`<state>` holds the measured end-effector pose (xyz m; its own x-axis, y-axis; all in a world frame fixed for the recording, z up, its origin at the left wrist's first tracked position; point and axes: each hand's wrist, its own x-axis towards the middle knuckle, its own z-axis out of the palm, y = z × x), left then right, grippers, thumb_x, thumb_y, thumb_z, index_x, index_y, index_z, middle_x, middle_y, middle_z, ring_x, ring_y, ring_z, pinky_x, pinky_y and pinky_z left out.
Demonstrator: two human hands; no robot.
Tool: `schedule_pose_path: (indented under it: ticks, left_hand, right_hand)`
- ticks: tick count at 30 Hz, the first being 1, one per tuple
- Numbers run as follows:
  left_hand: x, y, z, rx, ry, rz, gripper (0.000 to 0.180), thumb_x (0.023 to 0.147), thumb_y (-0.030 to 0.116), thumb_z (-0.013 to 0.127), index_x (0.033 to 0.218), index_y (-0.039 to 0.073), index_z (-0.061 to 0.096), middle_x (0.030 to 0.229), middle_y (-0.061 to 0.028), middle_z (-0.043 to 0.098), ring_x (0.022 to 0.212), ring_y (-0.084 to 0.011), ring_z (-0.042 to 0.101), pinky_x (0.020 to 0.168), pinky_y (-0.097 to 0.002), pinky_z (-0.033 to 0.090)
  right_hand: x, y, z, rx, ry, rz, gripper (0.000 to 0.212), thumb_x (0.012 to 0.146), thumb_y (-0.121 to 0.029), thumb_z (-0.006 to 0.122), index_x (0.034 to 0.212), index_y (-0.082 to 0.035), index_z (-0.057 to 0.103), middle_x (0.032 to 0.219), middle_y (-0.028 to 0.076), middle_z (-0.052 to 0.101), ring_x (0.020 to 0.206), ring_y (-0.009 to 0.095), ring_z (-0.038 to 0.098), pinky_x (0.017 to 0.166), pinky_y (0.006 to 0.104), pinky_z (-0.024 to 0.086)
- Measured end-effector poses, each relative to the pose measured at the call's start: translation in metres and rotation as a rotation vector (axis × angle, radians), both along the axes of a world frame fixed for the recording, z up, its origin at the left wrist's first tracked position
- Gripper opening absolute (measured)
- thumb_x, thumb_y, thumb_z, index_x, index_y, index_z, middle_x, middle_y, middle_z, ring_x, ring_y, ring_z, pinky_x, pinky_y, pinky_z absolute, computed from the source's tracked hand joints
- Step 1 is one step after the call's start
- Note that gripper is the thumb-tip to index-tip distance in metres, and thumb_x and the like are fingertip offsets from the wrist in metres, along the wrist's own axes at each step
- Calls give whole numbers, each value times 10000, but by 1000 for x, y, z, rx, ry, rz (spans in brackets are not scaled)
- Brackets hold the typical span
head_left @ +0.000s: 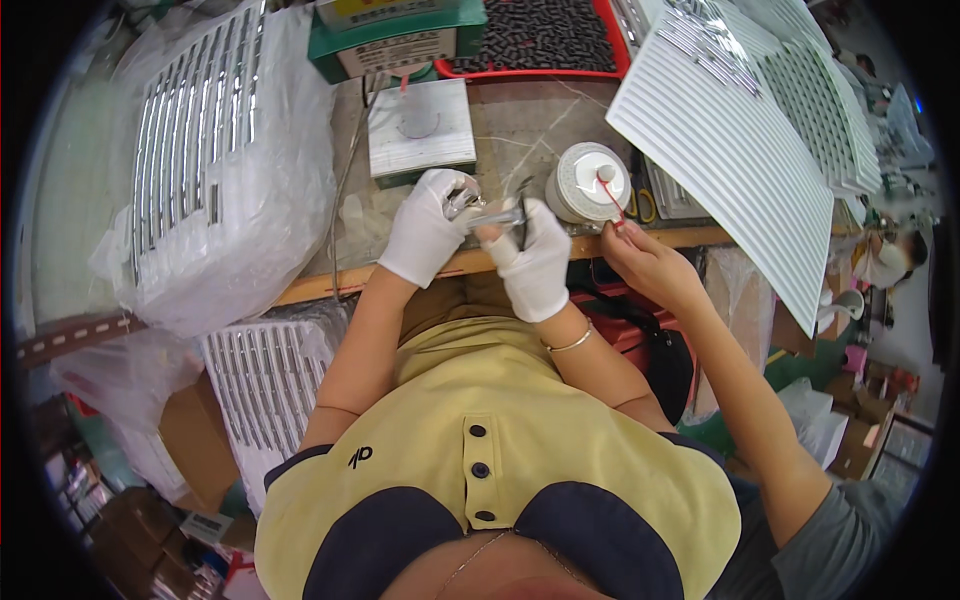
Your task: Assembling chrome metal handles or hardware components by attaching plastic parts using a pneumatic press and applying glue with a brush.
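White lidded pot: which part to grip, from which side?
Probably the round wall of the pot, from the left, facing the person's right hand: a co-worker's hand and scissors crowd its right, and a red cord reaches the lid knob.

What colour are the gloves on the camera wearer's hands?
The gloves are white, shown best in the head view.

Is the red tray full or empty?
The red tray isn't empty: small black pieces cover its visible inside. I cannot tell if it's brimful; the picture cuts it off.
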<state>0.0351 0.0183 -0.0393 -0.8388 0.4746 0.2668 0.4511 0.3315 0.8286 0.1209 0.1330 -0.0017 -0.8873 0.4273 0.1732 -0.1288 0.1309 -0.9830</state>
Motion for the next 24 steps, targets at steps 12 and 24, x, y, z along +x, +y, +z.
schedule_pose_path:
  ticks: [12,24]
  left_hand:
    - [21,-39,32,186,-146,72,251,699,89,767,896,25,626,694,-16,539,633,-102,494,581,-254,425]
    - [18,-47,32,223,-2,168,223,643,122,790,818,44,674,704,-63,555,627,-175,545,567,-295,442]
  right_hand:
    - [-22,6,40,30,-132,202,225,765,-183,740,799,-16,593,652,-15,534,580,43,415,526,203,379]
    - [-34,-6,43,115,-114,343,346,704,-127,789,960,-6,590,595,-69,438,532,28,290,479,184,309]
